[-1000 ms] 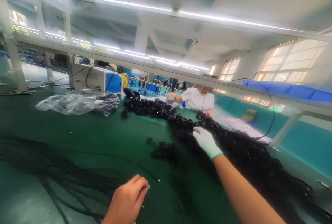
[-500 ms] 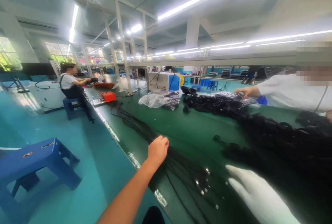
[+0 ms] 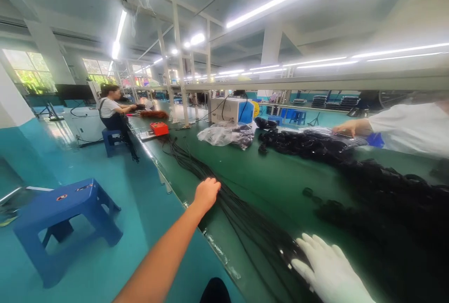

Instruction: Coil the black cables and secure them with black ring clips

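A long bundle of thin black cables (image 3: 238, 207) runs along the green table. My bare left hand (image 3: 207, 193) is closed around the bundle near its middle. At the near end, small shiny connectors (image 3: 288, 257) catch the light. Over these cable ends reaches my right hand (image 3: 324, 265) in a white glove. Its thumb stands apart from its outstretched fingers, and part of the cable ends is hidden beneath it.
Black coiled cables (image 3: 372, 172) are heaped along the table's right side. Farther back are clear plastic bags (image 3: 226, 134), a red box (image 3: 159, 128) and a white-and-blue machine (image 3: 224, 110). A co-worker's hand (image 3: 347, 129) touches the heap. A blue stool (image 3: 75, 195) stands on the left.
My right hand has come in over the connector ends, its fingers now more spread. My left hand still grips the cables. The view has swung a little to the left.
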{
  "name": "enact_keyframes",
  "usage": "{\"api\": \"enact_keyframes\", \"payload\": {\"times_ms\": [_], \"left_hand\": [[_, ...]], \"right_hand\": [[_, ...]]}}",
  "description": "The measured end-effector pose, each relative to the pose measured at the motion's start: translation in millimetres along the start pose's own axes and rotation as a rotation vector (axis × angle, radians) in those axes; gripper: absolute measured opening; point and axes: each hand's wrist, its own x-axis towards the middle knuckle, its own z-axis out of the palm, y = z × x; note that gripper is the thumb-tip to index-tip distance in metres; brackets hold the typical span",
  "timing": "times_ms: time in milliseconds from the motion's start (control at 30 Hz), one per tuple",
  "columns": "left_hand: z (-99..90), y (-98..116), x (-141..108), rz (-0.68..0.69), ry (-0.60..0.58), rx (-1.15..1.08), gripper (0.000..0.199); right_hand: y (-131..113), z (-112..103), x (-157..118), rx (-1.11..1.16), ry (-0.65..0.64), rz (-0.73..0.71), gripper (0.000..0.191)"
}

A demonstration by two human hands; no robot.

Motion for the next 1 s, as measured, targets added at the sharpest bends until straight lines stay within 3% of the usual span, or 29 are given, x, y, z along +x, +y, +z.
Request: {"api": "enact_keyframes", "payload": {"times_ms": [133, 300, 433, 567, 833, 933, 1000], "left_hand": [[0.4, -9.7, 2.4, 0.042, -0.021, 0.001, 0.027], [-10.9, -15.4, 9.4, 0.101, -0.011, -0.039, 0.026], [-19.3, -5.2, 31.6, 0.12, 0.034, -0.102, 0.027], [-17.3, 6.9, 47.3, 0.151, -0.034, -0.147, 0.028], [-8.8, 18.9, 12.2, 0.196, -0.126, -0.235, 0.029], [-20.7, 24.5, 6.3, 0.236, -0.121, -0.334, 0.024], [-39.5, 25.9, 8.1, 0.286, -0.11, -0.428, 0.016]], "right_hand": [[-7.3, -11.8, -6.8, 0.009, 0.02, -0.009, 0.057], [-16.5, -8.6, -16.2, 0.103, 0.1, -0.089, 0.047], [-25.5, -12.1, -16.2, 0.131, 0.199, -0.093, 0.038], [-30.9, -15.6, -15.0, 0.125, 0.156, -0.122, 0.033], [-32.0, -11.3, -13.4, 0.089, 0.171, -0.123, 0.035], [-13.2, -16.6, -9.8, 0.144, 0.342, -0.076, 0.043], [1.6, -26.1, -12.3, 0.215, 0.514, -0.021, 0.052]]}}
